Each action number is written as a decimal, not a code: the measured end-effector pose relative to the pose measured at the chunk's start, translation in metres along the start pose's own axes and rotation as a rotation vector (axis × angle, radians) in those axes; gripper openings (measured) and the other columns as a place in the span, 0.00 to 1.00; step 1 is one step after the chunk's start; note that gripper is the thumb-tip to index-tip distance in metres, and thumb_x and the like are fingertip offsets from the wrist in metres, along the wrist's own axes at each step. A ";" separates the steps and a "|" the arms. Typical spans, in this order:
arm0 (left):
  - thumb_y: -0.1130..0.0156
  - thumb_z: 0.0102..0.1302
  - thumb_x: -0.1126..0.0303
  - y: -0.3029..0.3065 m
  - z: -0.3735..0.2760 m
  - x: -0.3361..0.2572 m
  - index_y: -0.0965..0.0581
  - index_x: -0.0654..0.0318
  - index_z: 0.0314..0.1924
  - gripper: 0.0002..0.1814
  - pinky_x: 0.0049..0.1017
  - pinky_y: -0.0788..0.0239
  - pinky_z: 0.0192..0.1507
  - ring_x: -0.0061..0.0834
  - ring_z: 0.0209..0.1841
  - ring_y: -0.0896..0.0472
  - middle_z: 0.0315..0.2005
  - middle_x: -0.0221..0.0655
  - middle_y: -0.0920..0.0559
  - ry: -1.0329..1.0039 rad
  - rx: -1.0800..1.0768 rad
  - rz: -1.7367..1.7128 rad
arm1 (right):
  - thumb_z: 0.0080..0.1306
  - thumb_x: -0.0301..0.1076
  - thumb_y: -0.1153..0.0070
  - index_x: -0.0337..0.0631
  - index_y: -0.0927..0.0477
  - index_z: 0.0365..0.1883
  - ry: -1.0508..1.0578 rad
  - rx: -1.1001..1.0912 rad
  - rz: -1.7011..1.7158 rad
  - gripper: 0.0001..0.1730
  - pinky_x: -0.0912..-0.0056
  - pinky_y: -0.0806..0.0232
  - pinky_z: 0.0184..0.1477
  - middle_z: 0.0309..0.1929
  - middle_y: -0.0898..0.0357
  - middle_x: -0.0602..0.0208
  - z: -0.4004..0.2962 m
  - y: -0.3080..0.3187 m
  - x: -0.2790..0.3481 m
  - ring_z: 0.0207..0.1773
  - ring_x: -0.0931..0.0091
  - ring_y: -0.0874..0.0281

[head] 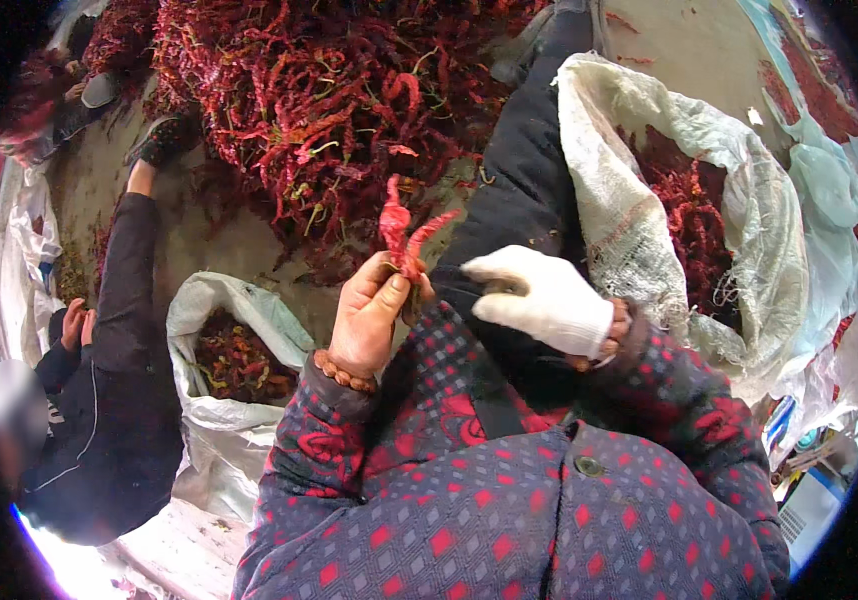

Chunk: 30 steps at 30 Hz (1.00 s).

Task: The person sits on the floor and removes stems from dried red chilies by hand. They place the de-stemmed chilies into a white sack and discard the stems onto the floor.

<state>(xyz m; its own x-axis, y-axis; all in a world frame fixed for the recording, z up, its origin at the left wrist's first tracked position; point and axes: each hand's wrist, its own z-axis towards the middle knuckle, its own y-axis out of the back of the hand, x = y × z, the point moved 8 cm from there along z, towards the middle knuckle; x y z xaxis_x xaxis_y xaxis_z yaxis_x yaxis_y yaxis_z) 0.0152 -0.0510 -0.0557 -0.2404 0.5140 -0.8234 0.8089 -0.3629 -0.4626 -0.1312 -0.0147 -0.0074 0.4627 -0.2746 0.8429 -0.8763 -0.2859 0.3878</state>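
My bare left hand [373, 307] pinches dried red chili peppers [395, 225] between thumb and fingers; their red ends point up and to the right. To its right, my right hand [538, 296], in a white knit glove, is held above my dark trouser leg with thumb and fingers apart and nothing seen between them. Beyond both hands lies a large heap of dried red chilies [339, 120], some with pale stems. The undersides of the held peppers are partly hidden by my fingers.
An open white woven sack [616, 217] of red chilies stands at right, a smaller sack [193, 375] of darker chilies at left. Another person [114, 420] in dark clothes sits at far left, a leg stretched towards the heap. Plastic sheeting [826, 187] lies at far right.
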 end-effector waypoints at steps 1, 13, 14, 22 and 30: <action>0.51 0.65 0.68 -0.006 -0.002 0.000 0.28 0.65 0.40 0.09 0.14 0.42 0.27 0.13 0.26 0.33 0.28 0.25 0.25 0.007 0.034 0.087 | 0.53 0.44 0.45 0.41 0.24 0.43 -0.025 0.014 -0.006 0.22 0.68 0.36 0.49 0.42 0.26 0.55 0.005 -0.007 0.002 0.48 0.62 0.29; 0.45 0.60 0.74 -0.021 -0.004 0.006 0.28 0.68 0.45 0.12 0.18 0.35 0.41 0.16 0.37 0.28 0.35 0.26 0.24 0.096 0.297 0.210 | 0.59 0.44 0.45 0.43 0.26 0.35 -0.317 0.124 0.901 0.14 0.80 0.37 0.32 0.28 0.27 0.77 0.022 -0.041 -0.011 0.29 0.85 0.31; 0.45 0.58 0.78 -0.011 -0.007 0.007 0.29 0.68 0.47 0.15 0.20 0.37 0.49 0.18 0.45 0.29 0.41 0.29 0.24 0.149 0.292 0.286 | 0.59 0.43 0.45 0.43 0.26 0.35 -0.319 0.102 0.880 0.14 0.80 0.37 0.31 0.28 0.27 0.77 0.025 -0.039 -0.009 0.29 0.85 0.31; 0.53 0.59 0.79 0.055 -0.023 -0.013 0.30 0.67 0.46 0.14 0.21 0.35 0.44 0.20 0.39 0.27 0.36 0.31 0.24 0.025 -0.072 0.267 | 0.59 0.34 0.45 0.46 0.27 0.36 -0.301 -0.018 1.359 0.08 0.79 0.36 0.23 0.30 0.26 0.78 0.033 -0.042 -0.012 0.22 0.86 0.33; 0.55 0.66 0.66 0.021 -0.005 -0.021 0.29 0.69 0.47 0.16 0.25 0.38 0.50 0.24 0.43 0.27 0.40 0.35 0.23 -0.062 0.068 0.300 | 0.59 0.32 0.46 0.40 0.26 0.37 -0.220 0.080 1.320 0.09 0.81 0.37 0.26 0.29 0.26 0.72 0.031 -0.044 -0.008 0.25 0.84 0.31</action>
<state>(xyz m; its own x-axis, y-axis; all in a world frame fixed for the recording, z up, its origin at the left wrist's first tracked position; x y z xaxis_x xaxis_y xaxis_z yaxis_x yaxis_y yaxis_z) 0.0405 -0.0655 -0.0461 -0.0300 0.3285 -0.9440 0.8111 -0.5439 -0.2150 -0.0921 -0.0285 -0.0430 -0.6987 -0.5238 0.4873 -0.6743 0.2549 -0.6930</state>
